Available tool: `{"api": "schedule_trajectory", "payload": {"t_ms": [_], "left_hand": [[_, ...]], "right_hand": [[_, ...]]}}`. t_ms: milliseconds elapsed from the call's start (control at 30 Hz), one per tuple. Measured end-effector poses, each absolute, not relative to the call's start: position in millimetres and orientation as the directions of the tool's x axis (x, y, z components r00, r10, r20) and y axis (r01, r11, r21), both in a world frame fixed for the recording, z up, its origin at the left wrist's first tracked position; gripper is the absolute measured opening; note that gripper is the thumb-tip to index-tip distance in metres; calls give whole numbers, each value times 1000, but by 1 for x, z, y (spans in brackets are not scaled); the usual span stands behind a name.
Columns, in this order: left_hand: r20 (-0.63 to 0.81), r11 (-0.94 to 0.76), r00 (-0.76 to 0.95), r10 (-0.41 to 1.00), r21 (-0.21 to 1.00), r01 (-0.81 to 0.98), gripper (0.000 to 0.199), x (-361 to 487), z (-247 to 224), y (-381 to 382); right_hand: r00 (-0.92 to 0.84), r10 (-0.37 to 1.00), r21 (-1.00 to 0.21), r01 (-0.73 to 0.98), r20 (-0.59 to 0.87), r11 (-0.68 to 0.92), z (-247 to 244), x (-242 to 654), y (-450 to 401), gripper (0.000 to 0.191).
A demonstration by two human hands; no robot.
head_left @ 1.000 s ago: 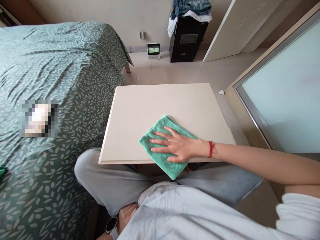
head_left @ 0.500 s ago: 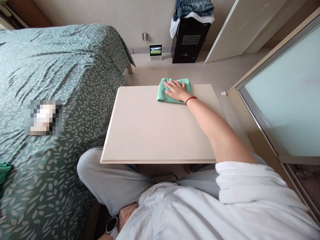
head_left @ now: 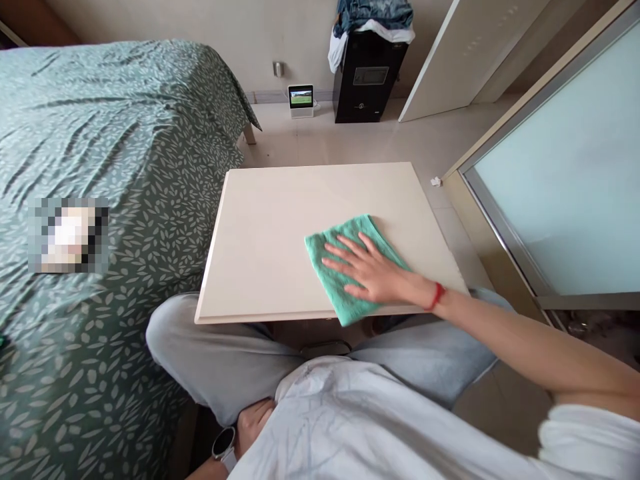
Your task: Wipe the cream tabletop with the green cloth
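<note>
My right hand [head_left: 367,270] lies flat with spread fingers on a green cloth [head_left: 327,250], pressing it against the table top. A red string bracelet circles that wrist. The cloth is near the front right of the small cream table [head_left: 270,233], and one corner hangs past the front edge. My left hand [head_left: 254,421] rests by my lap at the hem of my white shirt, with a watch [head_left: 223,443] on its wrist. Its fingers are partly hidden.
A bed [head_left: 125,167] with a leaf-patterned cover stands left, with a blurred object [head_left: 69,235] on it. Beyond the table are a small screen [head_left: 301,100] and a black cabinet [head_left: 367,83] bearing clothes. A frosted-glass panel [head_left: 555,173] stands right.
My right hand and the cloth have come from the table's far edge to its near edge. The cloth has turned and looks more spread out. My left hand has stayed by my lap.
</note>
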State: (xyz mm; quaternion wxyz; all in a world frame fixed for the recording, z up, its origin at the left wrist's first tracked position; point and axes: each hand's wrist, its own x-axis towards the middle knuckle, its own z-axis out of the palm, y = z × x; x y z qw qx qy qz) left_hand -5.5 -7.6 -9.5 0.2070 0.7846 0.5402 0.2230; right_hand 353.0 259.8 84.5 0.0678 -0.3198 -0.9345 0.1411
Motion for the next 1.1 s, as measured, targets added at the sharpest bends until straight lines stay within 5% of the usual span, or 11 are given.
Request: {"api": "schedule_trajectory", "payload": {"t_ms": [200,500,700,867,1100], "left_hand": [[139,-404,403,905,584,705,33,-8,-3,-4],[164,-426,410,897,569,704,32,-7,-5,-6],[199,-457,423,884,557,693,30,-8,-6,-6],[194,-453,422,886,557,696,31,-8,-6,-5],[183,-434,404,896,552,712,34,-3,1,-6]], "right_hand": [[-840,541,-318,507,25,801,81,380,226,85],[-446,892,-247,874,-65,419,92,347,434,78],[-278,960,-270,928,-38,258,94,337,491,83],[-360,932,-236,909,-33,343,88,348,438,83],[-581,814,-136,807,-3,575,80,396,254,73]]}}
